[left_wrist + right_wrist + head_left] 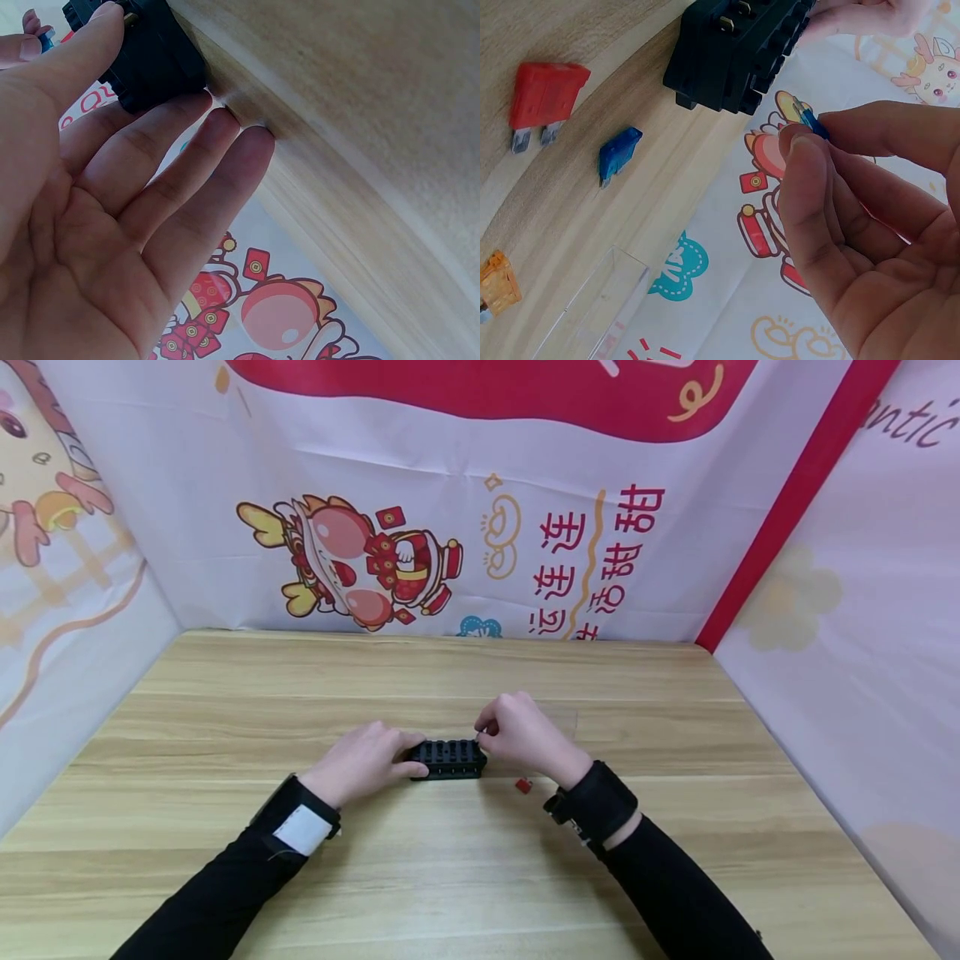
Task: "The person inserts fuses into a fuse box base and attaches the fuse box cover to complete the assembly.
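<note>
A black fuse box (450, 758) with rows of slots lies on the table in front of the person. The left hand (367, 766) grips its left end, thumb on the near side and fingers behind. In the left wrist view the thumb presses the black housing (161, 64) near a metal terminal. Just above the box's right end is the right hand (528, 737). It pinches a small blue blade fuse (811, 121) between thumb and index finger, metal prongs pointing away from the fingertips. The fuse appears apart from the box in the right wrist view.
A red blade fuse (546, 96), a second blue fuse (619, 154) and an orange fuse (498, 283) lie on the wooden table (360, 877). A clear plastic case (592, 300) lies near them. Printed cloth walls (420, 443) stand behind and at the sides.
</note>
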A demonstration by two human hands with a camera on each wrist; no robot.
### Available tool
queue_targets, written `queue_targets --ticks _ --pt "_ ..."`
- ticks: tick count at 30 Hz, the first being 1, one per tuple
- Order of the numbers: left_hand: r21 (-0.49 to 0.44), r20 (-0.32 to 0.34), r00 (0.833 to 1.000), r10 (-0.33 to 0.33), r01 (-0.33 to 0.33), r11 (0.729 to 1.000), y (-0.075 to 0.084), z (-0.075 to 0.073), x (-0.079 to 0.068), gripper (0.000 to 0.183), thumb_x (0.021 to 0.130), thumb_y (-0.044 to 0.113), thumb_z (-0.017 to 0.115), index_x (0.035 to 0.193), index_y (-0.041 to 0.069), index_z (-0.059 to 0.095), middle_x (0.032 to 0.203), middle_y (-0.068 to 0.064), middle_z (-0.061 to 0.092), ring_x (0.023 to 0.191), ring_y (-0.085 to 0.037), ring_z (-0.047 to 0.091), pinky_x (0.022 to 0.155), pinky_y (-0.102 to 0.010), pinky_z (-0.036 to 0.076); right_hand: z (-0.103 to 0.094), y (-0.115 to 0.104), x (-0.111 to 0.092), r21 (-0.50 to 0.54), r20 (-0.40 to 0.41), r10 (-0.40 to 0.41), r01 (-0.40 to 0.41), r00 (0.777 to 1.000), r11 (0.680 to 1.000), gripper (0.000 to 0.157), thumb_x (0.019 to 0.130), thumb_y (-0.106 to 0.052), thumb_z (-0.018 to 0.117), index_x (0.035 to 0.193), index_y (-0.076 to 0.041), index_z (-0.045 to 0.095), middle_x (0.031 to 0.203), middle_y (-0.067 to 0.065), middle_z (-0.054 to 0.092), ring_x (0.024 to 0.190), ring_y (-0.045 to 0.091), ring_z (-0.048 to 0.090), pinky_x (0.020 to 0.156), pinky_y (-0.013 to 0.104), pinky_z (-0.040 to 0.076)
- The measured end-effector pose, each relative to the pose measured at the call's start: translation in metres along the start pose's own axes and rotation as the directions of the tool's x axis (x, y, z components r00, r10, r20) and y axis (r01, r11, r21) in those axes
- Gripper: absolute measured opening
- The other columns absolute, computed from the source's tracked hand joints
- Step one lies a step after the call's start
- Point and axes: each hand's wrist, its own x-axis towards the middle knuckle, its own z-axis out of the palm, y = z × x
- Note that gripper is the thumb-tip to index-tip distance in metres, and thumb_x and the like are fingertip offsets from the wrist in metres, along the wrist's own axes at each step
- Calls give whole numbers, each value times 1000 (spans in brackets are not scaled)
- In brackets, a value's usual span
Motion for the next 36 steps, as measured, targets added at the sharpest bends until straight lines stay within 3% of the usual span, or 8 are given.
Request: queue_targets --ticks 14,24,36 --pt "11 -12 1000 12 -12 1000 -1 2 0 22 87 38 68 96 19 63 71 11 51 59 -7 45 52 -24 34 3 1 2 9 36 25 -25 999 1000 9 84 -9 68 91 -6 73 80 -1 65 65 5 58 61 17 44" --pt "18 -12 1000 1 -1 1000 -1 2 0 30 87 39 68 107 16 66 77 10 55 61 -8 47 55 -25 36 3 2 3 64 63 106 -110 992 992 9 83 -12 73 91 -7 74 80 -3 66 67 6 59 63 20 45" --pt "22 -32 999 14 -14 1000 1 0 0 22 86 37 69 95 18 64 71 9 52 59 -9 45 52 -25 34 5 1 5 63 57 130 -134 990 989 7 82 -11 74 88 -8 74 76 -4 66 65 6 59 61 20 45"
